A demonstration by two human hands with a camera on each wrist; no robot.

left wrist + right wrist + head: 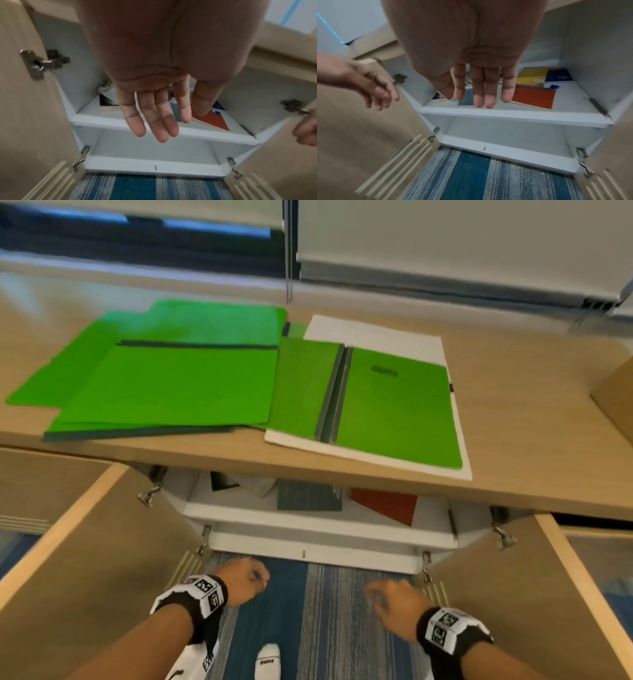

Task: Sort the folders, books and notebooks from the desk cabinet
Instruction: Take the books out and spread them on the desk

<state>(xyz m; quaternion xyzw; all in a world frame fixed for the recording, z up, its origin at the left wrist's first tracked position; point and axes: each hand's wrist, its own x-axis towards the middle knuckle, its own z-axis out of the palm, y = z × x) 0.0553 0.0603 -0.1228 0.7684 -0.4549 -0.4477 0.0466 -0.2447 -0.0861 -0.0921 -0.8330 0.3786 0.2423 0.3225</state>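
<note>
Green folders [164, 371] lie spread on the wooden desk top [513, 392], and a green notebook [394, 409] rests on a white one beside them. Below, the cabinet stands with both doors swung wide. Its upper shelf [513, 116] holds an orange book [534, 97], a grey-blue book [308, 496], a yellow book [531, 75] and a dark blue one [559, 75]. My left hand [154, 121] and right hand [481, 94] hover empty in front of the shelf, fingers straight and relaxed, touching nothing.
The left door [85, 559] and the right door [531, 594] flank my arms. The lower cabinet shelf [154, 148] shows only white board. Blue striped carpet [308, 611] lies under my hands, with my sock [269, 662] on it. Window blinds [445, 241] hang behind the desk.
</note>
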